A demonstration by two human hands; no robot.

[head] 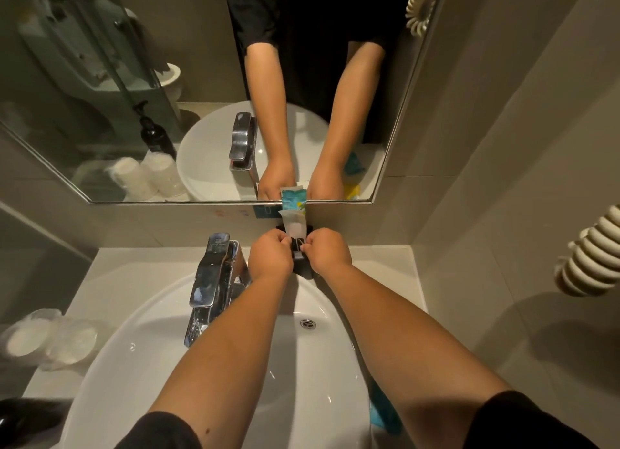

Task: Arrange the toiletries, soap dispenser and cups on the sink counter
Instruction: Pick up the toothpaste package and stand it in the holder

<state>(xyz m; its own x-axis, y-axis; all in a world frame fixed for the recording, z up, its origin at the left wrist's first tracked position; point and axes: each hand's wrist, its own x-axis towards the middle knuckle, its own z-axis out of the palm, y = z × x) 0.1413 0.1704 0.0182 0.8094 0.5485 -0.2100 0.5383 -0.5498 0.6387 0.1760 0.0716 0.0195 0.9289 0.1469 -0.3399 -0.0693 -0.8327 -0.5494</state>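
Observation:
A white and teal toiletry packet (pixel 294 221) stands upright in a small black holder (pixel 303 267) at the back of the counter, against the wall under the mirror. My left hand (pixel 270 255) and my right hand (pixel 328 251) both pinch the packet's lower part from either side. Two plastic-wrapped white cups (pixel 47 339) lie on the counter at the left. The black soap dispenser (pixel 20 418) shows only as a dark blur at the lower left; its reflection stands in the mirror. A blue packet (pixel 382 411) lies at the basin's right rim, partly behind my right arm.
A white basin (pixel 141 364) fills the middle, with a chrome tap (pixel 211 280) just left of my hands. The mirror (pixel 100 79) covers the wall behind. A coiled white cord (pixel 590 257) hangs on the right wall. The counter (pixel 134 257) is narrow around the basin.

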